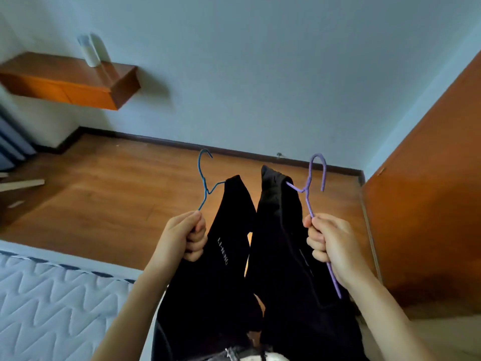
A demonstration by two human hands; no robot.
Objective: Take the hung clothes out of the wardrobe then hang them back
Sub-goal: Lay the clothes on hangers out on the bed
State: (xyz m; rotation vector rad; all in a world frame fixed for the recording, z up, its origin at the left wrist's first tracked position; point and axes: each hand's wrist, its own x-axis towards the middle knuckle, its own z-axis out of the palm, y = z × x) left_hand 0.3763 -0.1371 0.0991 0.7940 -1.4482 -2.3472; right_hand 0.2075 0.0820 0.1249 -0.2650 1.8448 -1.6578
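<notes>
My left hand (186, 237) is closed around the wire of a blue hanger (203, 178), whose hook points up. A black garment (216, 269) with small white lettering hangs from it. My right hand (329, 244) grips a purple hanger (316, 175), hook up, carrying a second black garment (291, 256). Both garments hang side by side between my forearms, above the wooden floor. An orange-brown wooden panel (429, 204), probably the wardrobe's side or door, stands at the right; its inside is not visible.
A white quilted mattress (52, 295) lies at the lower left. A wooden wall shelf (70, 82) with a white object on it hangs at the upper left. Wooden floor (130, 204) stretches ahead to a pale wall with a dark skirting board.
</notes>
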